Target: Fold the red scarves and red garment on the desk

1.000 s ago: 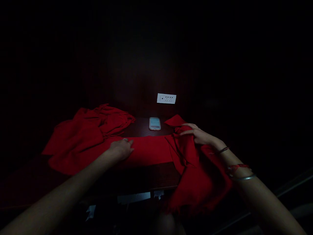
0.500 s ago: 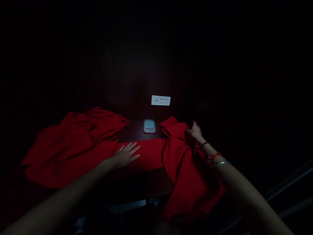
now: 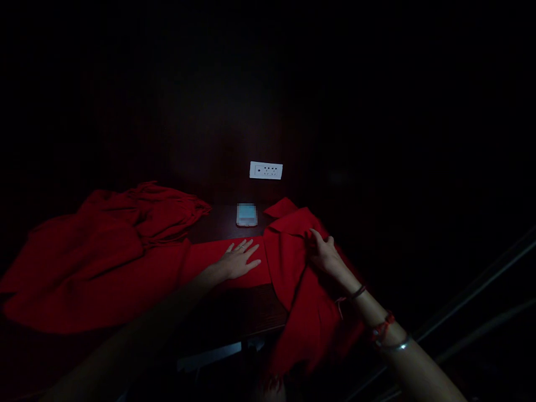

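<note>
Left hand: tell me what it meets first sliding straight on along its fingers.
Probably the raised fold of red cloth under the right hand; the left hand lies flat, pointing at it.

Blurry screen on phone point(image 3: 247, 214); red cloth point(image 3: 84, 262) beyond left edge

Dark table point(image 3: 221, 226) lies bare beside the phone point(image 3: 247, 214) (cloth heaps point(image 3: 104, 251) flank it).

A red cloth point(image 3: 104, 268) sprawls over the table point(image 3: 251, 312). Just in front of the phone point(image 3: 247, 214), the left hand point(image 3: 240, 259) lies flat on it. Right of the phone, the right hand point(image 3: 324, 254) grips a fold. A socket point(image 3: 266, 170) sits behind the phone.
</note>
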